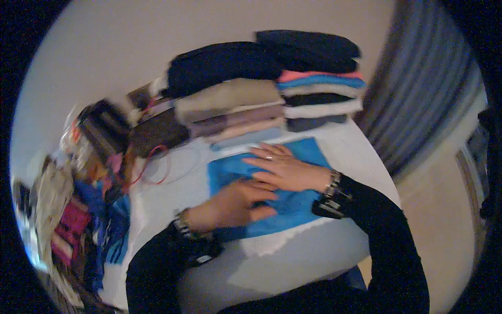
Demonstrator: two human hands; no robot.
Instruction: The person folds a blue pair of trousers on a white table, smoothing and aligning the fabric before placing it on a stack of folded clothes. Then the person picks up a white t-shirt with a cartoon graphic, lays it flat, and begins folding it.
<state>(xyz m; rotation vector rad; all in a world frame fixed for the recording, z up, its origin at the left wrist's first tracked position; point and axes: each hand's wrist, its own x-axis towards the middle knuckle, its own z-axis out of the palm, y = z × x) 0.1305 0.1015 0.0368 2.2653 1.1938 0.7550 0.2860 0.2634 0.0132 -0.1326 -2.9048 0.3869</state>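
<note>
A blue cloth (pixel 302 212), roughly rectangular with a pale band along its far edge, lies flat on the white table in front of me. My right hand (pixel 292 168), with a ring on one finger and a bracelet at the wrist, rests palm down on its upper part, fingers apart. Lower and to the left, my left hand (pixel 231 204) is over the cloth, fingers spread and thumb apart. Its fingertips lie close to the right hand's fingers; whether they touch is unclear. Neither hand appears to grip the cloth.
Behind the cloth stand two stacks of folded garments, the left stack (pixel 231 98) and the right stack (pixel 321 86), both topped with dark pieces. A red cord (pixel 164 172), dark boxes (pixel 159 133) and heaped clothes (pixel 74 219) are at the left. A grey curtain (pixel 419 78) hangs right.
</note>
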